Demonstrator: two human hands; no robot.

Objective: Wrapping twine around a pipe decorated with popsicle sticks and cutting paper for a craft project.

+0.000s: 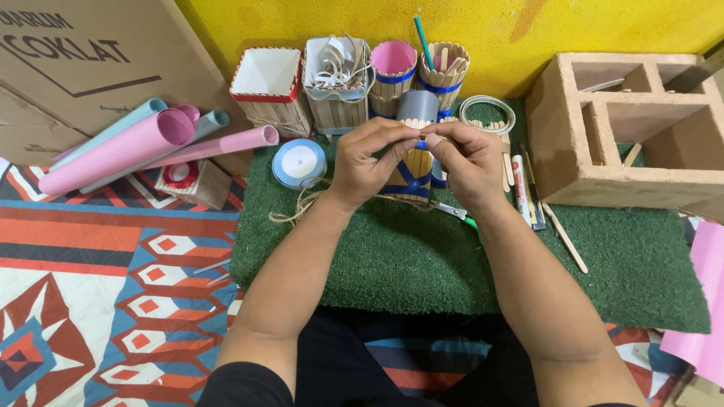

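Observation:
My left hand (367, 154) and my right hand (469, 156) meet fingertip to fingertip over a round holder made of wooden sticks (412, 172) with blue ribbon bands. It stands on the green turf mat (422, 256). Both hands pinch a small bit of blue ribbon at the holder's top edge. The holder's sides are mostly hidden behind my fingers. Loose brown twine (298, 205) lies by my left wrist.
Behind stand a square white-lined stick box (269, 83), a box of strips (336, 81), a pink-lined cup (393, 66) and a cup of sticks (445, 71). Blue ribbon spool (299, 162), rolled paper tubes (136, 143), scissors (456, 213), glue tube (520, 188), hollow brick block (626, 128).

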